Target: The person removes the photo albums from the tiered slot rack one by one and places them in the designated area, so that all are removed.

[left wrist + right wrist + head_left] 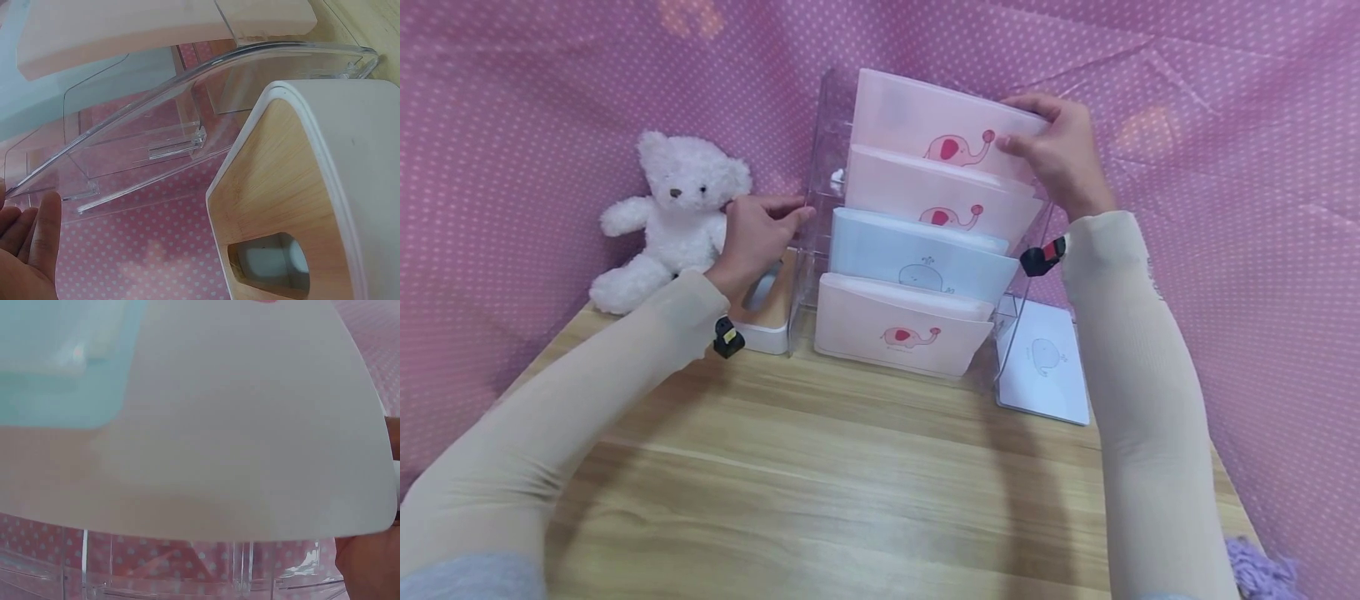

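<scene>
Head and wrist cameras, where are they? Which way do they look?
Head: on the head, forward and down at the clear rack; left hand, right hand, sleeves show.
Left wrist: on it, facing the rack's side and box; fingers show.
Right wrist: on it, facing a pale folder; hand partly shows.
Head and left wrist share the box.

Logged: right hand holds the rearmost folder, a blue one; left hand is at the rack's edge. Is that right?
Not quite: the head view shows the rearmost folder is pink, not blue. The right hand does hold it, and the left hand is at the rack's edge.
</scene>
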A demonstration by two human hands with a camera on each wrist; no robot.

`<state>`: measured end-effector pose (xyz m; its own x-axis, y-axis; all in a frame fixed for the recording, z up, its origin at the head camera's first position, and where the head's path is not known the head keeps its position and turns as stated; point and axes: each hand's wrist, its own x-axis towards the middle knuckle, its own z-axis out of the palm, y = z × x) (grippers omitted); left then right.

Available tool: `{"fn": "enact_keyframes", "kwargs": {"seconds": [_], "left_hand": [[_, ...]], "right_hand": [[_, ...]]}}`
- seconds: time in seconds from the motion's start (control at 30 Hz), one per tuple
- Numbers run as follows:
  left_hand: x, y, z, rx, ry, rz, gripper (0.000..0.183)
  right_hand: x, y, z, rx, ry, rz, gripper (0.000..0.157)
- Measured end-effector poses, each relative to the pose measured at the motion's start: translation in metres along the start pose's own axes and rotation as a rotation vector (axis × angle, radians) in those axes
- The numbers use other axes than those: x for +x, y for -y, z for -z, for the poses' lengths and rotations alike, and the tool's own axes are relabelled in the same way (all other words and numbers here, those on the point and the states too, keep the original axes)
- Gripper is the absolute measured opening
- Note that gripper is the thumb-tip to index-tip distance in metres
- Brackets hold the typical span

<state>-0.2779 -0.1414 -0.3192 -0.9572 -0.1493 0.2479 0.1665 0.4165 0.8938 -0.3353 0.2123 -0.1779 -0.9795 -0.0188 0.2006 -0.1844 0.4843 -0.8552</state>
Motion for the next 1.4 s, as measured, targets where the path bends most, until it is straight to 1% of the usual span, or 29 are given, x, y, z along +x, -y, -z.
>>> {"fn": "enact_keyframes", "kwargs": {"seconds": [0.17, 0.43, 0.6, 0.83, 1.1, 1.17, 1.4], "left_hand": [[0.001, 0.000, 0.000, 0.013, -0.004, -0.005, 0.035], [0.001, 0.001, 0.000, 0.024, -0.002, 0.000, 0.034], [0.001, 0.000, 0.000, -0.001, 0.001, -0.006, 0.035], [0.000, -0.001, -0.001, -0.040, 0.010, -0.011, 0.035], [0.000, -0.001, 0.001, -0.023, 0.007, 0.005, 0.036], [0.000, 0.000, 0.002, -0.012, 0.003, 0.002, 0.035], [-0.001, 0.003, 0.001, -0.001, -0.005, -0.019, 0.033]], "right_hand": [[0.000, 0.002, 0.000, 0.005, -0.017, 0.000, 0.047], [-0.001, 0.008, 0.006, 0.068, -0.057, 0.023, 0.046], [-0.003, 0.017, 0.016, 0.119, -0.105, 0.044, 0.044], [-0.008, 0.029, 0.035, 0.181, -0.183, 0.088, 0.041], [-0.013, 0.042, 0.053, 0.351, -0.257, 0.128, 0.039], [-0.014, 0.043, 0.058, 0.371, -0.276, 0.129, 0.039], [-0.020, 0.038, 0.077, 0.531, -0.338, 0.066, 0.042]]}}
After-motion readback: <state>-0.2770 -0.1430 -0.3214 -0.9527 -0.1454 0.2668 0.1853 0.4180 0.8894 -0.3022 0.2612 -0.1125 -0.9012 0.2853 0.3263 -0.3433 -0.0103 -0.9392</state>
